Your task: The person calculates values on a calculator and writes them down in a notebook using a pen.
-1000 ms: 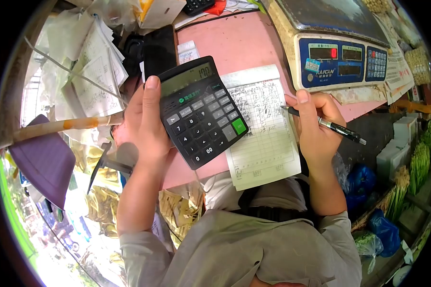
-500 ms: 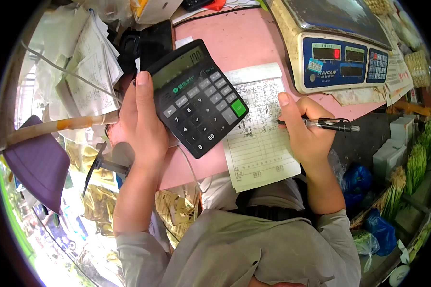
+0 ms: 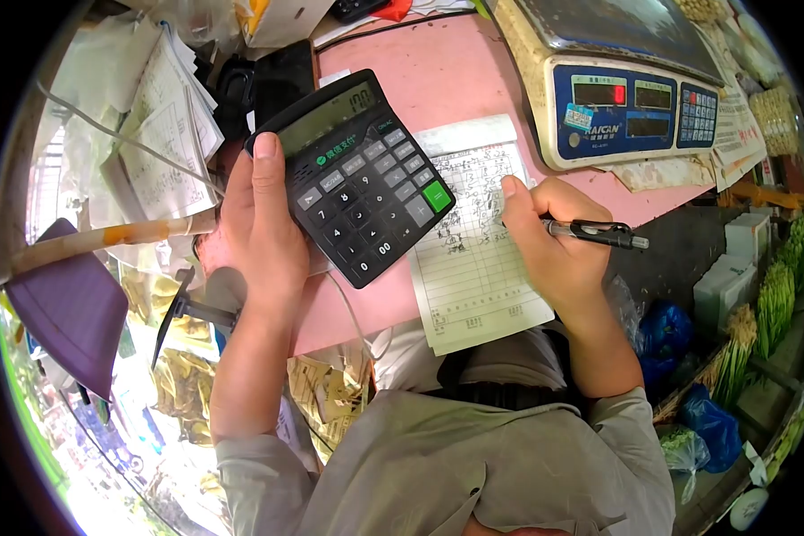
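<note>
A black calculator with a green key and a lit-up number in its display is tilted in my left hand, the thumb along its left edge. My right hand is closed round a black pen, whose back end points right; the tip is hidden by the fingers. Under that hand lies a pad of printed forms with handwritten figures in its upper rows. The calculator overlaps the pad's left side.
A blue and white scale stands at the back right of the pink table. Stacked papers are at the left, beside a dark flat device. A purple basin hangs lower left; green vegetables lie at the right.
My right hand has moved left and a little down over the pad, and the pen has swung closer to level. The calculator has shifted slightly left and up with my left hand.
</note>
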### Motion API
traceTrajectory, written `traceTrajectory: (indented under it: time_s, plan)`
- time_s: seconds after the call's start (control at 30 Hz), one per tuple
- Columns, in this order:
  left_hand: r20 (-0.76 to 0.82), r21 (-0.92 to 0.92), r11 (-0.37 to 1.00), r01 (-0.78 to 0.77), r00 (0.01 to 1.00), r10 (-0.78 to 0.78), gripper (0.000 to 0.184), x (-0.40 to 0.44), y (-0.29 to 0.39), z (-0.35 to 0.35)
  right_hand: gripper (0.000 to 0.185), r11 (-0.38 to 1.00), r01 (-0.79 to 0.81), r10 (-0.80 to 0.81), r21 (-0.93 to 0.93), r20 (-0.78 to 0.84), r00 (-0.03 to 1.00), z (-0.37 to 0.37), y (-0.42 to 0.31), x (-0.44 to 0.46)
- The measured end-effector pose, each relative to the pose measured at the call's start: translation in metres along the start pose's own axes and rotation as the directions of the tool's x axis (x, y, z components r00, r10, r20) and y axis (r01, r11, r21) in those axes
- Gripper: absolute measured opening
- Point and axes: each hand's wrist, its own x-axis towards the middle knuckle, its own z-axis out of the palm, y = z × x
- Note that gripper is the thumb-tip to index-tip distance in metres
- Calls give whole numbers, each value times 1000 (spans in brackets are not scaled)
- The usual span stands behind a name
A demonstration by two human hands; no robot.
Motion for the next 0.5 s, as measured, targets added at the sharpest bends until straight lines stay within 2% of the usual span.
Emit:
traceTrajectory:
  time_s: [0.33, 0.5]
  plan:
    - [-3, -16, 999, -30, 1000, 30, 51, -2, -5, -1, 38, 997, 56, -57, -60, -11, 998, 0, -3, 2]
    - [-6, 33, 999, -17, 1000, 17, 51, -2, -5, -3, 38, 996, 60, -61, -60, -23, 998, 1, -1, 1]
